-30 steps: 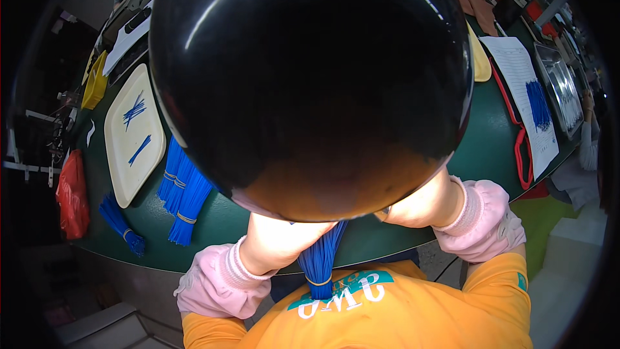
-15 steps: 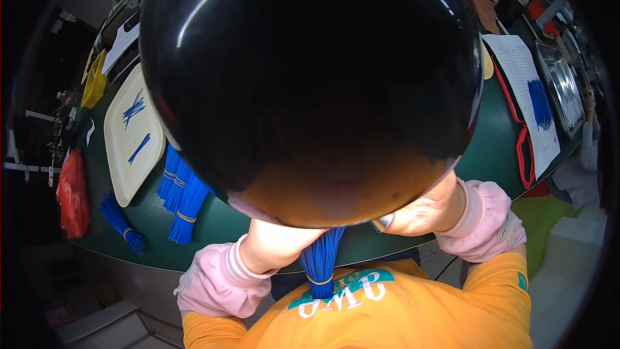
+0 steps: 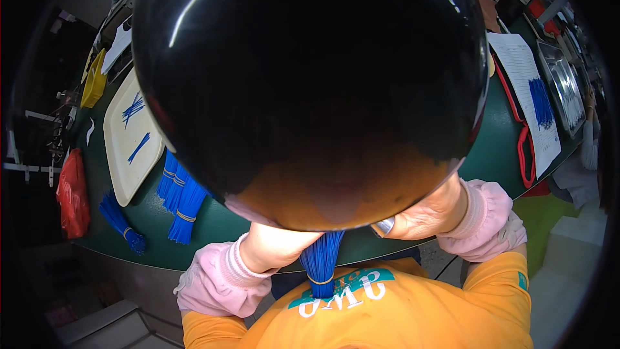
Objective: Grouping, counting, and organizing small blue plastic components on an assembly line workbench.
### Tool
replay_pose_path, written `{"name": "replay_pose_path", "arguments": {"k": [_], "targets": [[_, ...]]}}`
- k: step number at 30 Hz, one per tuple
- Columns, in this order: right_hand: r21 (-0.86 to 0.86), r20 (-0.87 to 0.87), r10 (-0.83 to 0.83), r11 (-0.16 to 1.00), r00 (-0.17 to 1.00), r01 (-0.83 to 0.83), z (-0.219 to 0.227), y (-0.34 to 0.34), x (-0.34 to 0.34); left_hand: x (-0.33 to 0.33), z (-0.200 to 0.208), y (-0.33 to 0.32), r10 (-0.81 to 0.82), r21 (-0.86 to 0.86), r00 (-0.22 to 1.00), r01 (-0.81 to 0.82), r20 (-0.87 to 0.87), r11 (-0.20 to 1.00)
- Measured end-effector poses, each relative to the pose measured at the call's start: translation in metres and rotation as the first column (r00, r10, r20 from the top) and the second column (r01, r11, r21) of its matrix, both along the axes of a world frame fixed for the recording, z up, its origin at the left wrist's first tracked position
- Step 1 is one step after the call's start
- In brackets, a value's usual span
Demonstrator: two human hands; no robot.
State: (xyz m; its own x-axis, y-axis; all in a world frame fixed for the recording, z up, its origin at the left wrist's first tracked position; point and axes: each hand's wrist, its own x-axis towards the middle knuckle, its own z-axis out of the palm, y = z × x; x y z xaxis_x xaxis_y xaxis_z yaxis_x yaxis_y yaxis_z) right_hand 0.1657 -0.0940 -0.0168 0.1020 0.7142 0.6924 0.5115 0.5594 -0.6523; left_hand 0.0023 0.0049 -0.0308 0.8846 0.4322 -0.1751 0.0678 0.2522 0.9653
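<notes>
A large glossy black dome (image 3: 310, 90) fills the middle of the view and covers the fingers of both hands. Below its lower rim, the wrist of my left hand (image 3: 279, 244) shows, coming out of a pink sleeve cuff. Just to the right of that wrist, a bundle of blue wires (image 3: 321, 262) tied with a band points toward my orange shirt; what holds it is hidden. My right hand (image 3: 426, 214) shows its back and wrist at the dome's lower right, with a shiny metal piece (image 3: 385, 225) beside it. Whether either hand grips anything is out of sight.
On the green table (image 3: 155, 232), banded blue wire bundles (image 3: 187, 210) and another wire bundle (image 3: 123, 225) lie at left. A cream tray (image 3: 119, 171) holds loose blue wires. At right are a paper sheet (image 3: 544, 148) with blue wires (image 3: 541, 103) and a metal tray (image 3: 562, 84).
The black dome has shifted slightly down and looks a little larger. A bit more of the metal piece by my right hand shows. The wire bundle has hardly moved.
</notes>
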Motion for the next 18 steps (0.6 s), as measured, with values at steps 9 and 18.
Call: {"name": "replay_pose_path", "arguments": {"k": [9,18], "targets": [[0.008,0.055,-0.014,1.000,0.998,0.014,0.000,-0.001,0.000,0.001,0.000,-0.002,0.013,-0.062,1.000,-0.012,0.011,0.998],[-0.122,-0.145,0.003,0.992,0.989,-0.020,0.003,0.000,0.008,0.003,0.000,0.001,-0.007,-0.042,1.000,0.007,-0.007,0.999]]}}
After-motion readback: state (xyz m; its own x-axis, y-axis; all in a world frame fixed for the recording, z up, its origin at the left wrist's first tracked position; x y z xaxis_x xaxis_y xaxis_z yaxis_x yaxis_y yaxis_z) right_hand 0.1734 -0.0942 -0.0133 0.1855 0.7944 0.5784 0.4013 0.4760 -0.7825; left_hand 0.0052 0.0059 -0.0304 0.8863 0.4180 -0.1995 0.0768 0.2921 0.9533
